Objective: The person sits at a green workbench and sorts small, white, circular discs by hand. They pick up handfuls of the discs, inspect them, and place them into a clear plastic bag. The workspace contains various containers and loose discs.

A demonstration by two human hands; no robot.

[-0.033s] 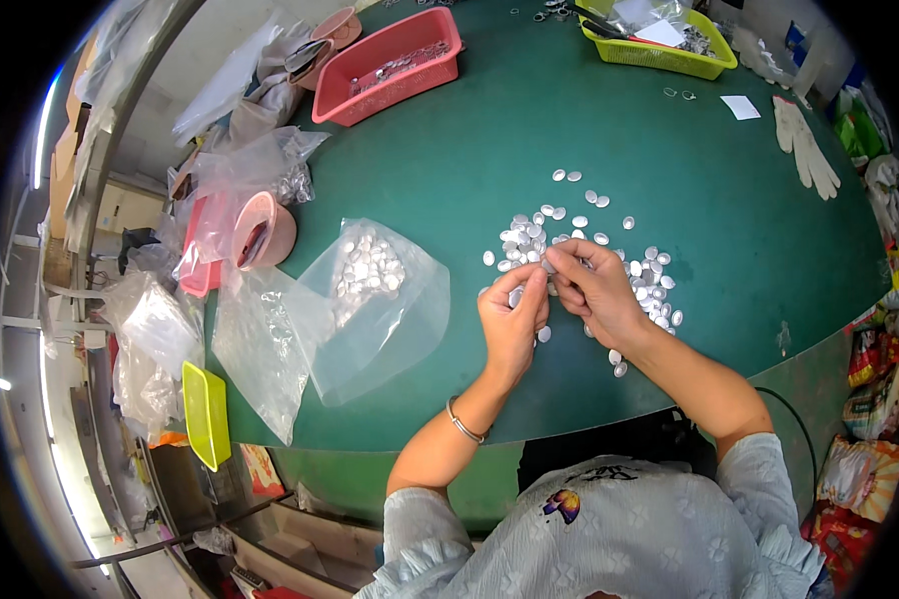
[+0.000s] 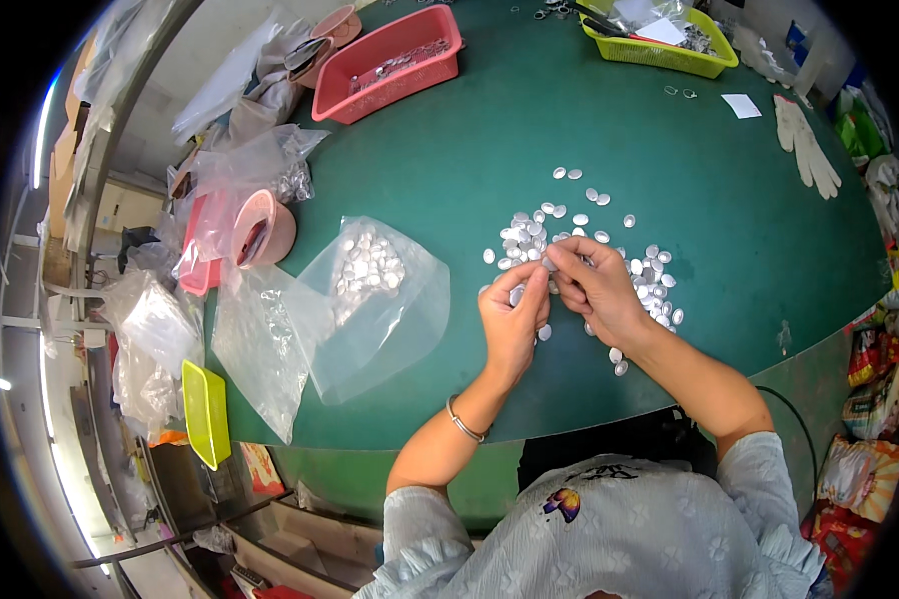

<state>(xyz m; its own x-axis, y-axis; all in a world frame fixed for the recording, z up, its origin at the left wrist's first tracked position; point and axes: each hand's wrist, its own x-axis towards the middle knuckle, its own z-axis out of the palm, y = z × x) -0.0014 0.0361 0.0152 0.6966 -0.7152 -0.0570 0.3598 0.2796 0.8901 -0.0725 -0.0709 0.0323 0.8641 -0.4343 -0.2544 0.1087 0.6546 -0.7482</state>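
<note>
Over a loose heap of small silver oval pieces (image 2: 522,232), my left hand (image 2: 514,317) and my right hand (image 2: 597,290) meet fingertip to fingertip. Thumb and forefinger are pinched together on each. A glint of silver shows where the tips meet, but the fingers cover too much to tell what is held. More silver ovals (image 2: 652,280) lie right of my right hand, and a few sit singly beyond and below the hands. To the left, a clear plastic bag (image 2: 400,329) lies flat with a pile of similar pale pieces (image 2: 370,265) on or in it.
A pink basket (image 2: 390,75) and a yellow-green basket (image 2: 659,55) hold small metal parts at the far side. A pink cup (image 2: 265,230) and plastic bags crowd the left edge, above a yellow tray (image 2: 206,414). A white glove (image 2: 805,150) lies far right on the green table (image 2: 449,170).
</note>
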